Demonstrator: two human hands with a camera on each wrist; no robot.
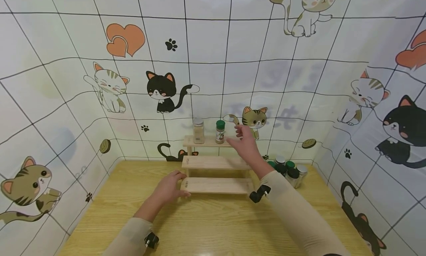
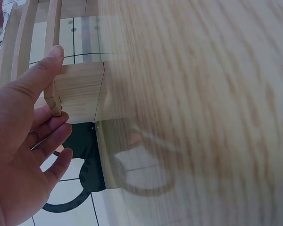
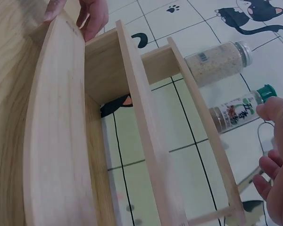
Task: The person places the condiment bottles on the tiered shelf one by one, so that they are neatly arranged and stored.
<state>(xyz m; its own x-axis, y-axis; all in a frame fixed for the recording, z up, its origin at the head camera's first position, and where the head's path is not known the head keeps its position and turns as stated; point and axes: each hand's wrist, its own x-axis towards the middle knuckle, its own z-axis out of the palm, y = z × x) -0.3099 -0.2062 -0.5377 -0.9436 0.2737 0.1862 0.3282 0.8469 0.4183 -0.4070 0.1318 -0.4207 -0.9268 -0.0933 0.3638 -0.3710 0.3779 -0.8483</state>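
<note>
A three-tier wooden spice rack stands on the table. My left hand grips the left end of its lowest shelf, and in the left wrist view the thumb lies over the board with fingers curled at its end. On the top shelf stand a silver-lidded jar of pale granules and a green-capped spice bottle. My right hand is just right of that bottle, fingers loosely bent and holding nothing. In the right wrist view its thumb comes right up beside the green cap.
A cluster of several jars with green, black and silver lids stands on the table right of the rack, partly hidden behind my right forearm. Cat-print sheeting closes in the back and both sides of the wooden table.
</note>
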